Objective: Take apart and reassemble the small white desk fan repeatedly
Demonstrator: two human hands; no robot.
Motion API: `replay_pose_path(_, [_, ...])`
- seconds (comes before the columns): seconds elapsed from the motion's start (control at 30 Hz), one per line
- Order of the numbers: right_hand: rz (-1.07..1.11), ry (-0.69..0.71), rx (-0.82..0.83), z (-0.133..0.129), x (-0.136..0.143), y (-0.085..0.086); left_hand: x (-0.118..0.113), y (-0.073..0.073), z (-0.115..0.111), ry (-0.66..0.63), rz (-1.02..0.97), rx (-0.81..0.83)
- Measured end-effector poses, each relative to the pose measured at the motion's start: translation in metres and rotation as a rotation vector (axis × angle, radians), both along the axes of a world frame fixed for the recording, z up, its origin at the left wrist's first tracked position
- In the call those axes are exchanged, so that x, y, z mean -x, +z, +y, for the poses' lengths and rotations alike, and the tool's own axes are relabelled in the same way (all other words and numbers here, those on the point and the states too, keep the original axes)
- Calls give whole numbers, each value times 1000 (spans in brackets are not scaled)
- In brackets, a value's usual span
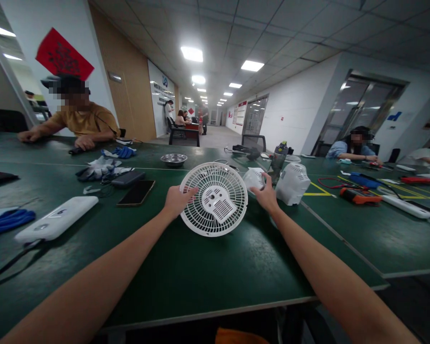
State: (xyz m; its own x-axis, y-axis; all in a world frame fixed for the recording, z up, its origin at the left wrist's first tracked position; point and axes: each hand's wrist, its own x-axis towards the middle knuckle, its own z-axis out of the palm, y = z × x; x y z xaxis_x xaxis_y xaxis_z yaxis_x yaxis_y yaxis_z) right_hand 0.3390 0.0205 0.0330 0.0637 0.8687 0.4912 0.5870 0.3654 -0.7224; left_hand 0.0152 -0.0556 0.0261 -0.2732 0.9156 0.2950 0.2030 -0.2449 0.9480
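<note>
My left hand (178, 200) grips the left rim of a round white fan grille (220, 210), its thumb lying over the front ribs. The grille is tilted up facing me, with a slotted plate at its centre. To its right, my right hand (267, 195) has thumb and fingers curved around a small rounded white plastic part (252, 178), partly hidden by the grille and the hand. Just beyond that hand a larger white plastic housing with vent slots (293, 184) stands on the green table (200, 282).
On the left lie a smartphone (136, 193), a dark power bank (128, 178), gloves (100, 168) and a white power strip (57, 219). A metal bowl (174, 159) and a bottle (278, 156) stand farther back. An orange multimeter (360, 196) is at right. Two people sit across the tables.
</note>
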Motion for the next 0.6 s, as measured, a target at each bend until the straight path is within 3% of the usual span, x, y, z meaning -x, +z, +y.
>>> replay_pose_path(0.03, [-126, -123, -34, 4, -11, -1, 1, 0, 0, 8, -7, 14])
replay_pose_path(0.1, [-268, -242, -38, 9, -25, -4, 4, 0, 1, 23, -16, 36])
replay_pose_path(0.3, [-407, -255, -43, 13, -28, -3, 12, -2, 3, 15, -22, 72])
replay_pose_path(0.37, [-389, -346, -146, 10, -31, 7, 14, -4, 5, 20, 9, 77])
replay_pose_path(0.47, [-297, -608, -301, 8, -46, 19, 18, -7, 7, 21, 51, 82])
replay_pose_path(0.6, [-100, -831, -221, 14, -76, 14, 19, -7, 8, 9, 31, 107])
